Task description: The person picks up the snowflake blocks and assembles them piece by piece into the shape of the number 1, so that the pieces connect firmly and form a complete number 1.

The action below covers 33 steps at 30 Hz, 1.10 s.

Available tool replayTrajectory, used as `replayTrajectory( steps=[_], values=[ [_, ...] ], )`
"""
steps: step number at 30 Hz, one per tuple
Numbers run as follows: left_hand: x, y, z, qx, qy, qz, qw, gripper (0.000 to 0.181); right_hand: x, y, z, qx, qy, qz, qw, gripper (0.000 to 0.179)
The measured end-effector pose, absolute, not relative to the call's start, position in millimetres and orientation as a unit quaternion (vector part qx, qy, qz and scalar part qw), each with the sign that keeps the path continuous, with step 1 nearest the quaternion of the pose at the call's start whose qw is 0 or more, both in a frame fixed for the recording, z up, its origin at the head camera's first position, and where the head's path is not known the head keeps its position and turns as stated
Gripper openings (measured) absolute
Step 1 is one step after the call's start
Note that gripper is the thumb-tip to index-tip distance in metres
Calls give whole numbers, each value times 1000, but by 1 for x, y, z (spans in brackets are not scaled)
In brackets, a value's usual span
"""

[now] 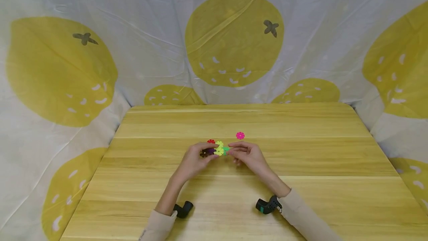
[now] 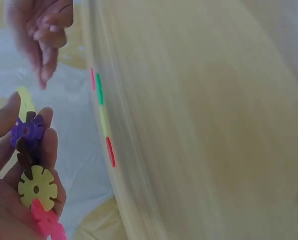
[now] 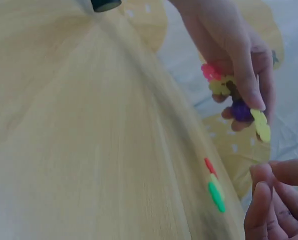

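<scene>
My left hand (image 1: 195,159) holds a short chain of interlocking notched plastic discs above the table. In the left wrist view the chain shows a pink disc (image 2: 48,220), a yellow disc (image 2: 37,189), a dark brown disc (image 2: 24,156) and a purple disc (image 2: 27,131). Thumb and fingers grip near the purple end, where more yellow (image 3: 260,125) sticks out. Just right of the chain is my right hand (image 1: 250,156), its fingers loosely bent and bunched. Nothing shows between those fingertips in the right wrist view.
Loose discs lie on the wooden table (image 1: 301,144) beyond the hands: a pink one (image 1: 240,135), a red one (image 1: 211,141), a yellow one (image 1: 219,144) and a green one (image 1: 226,149). A lemon-print cloth (image 1: 317,29) hangs behind the table.
</scene>
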<state>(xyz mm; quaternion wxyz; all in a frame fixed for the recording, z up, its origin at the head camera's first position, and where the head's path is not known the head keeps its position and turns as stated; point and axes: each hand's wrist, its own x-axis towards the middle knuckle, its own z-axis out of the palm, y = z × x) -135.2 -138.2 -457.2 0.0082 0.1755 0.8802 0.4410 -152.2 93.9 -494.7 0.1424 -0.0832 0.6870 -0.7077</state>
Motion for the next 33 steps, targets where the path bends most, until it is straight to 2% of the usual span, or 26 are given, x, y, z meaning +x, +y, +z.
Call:
replayTrajectory(
  steps=[11, 15, 21, 33],
  values=[
    [-140, -148, -464, 151, 879, 452, 33, 26, -169, 89, -509, -105, 807, -574, 87, 29],
    [-139, -148, -463, 158, 886, 431, 68, 31, -171, 82, -506, -115, 846, -518, 58, 28],
    [-136, -142, -462, 222, 891, 378, 122, 37, -173, 78, -504, -124, 877, -464, 33, 28],
    [-134, -137, -467, 210, 900, 361, 127, 11, -168, 81, -503, -103, 871, -477, 54, 26]
  ],
)
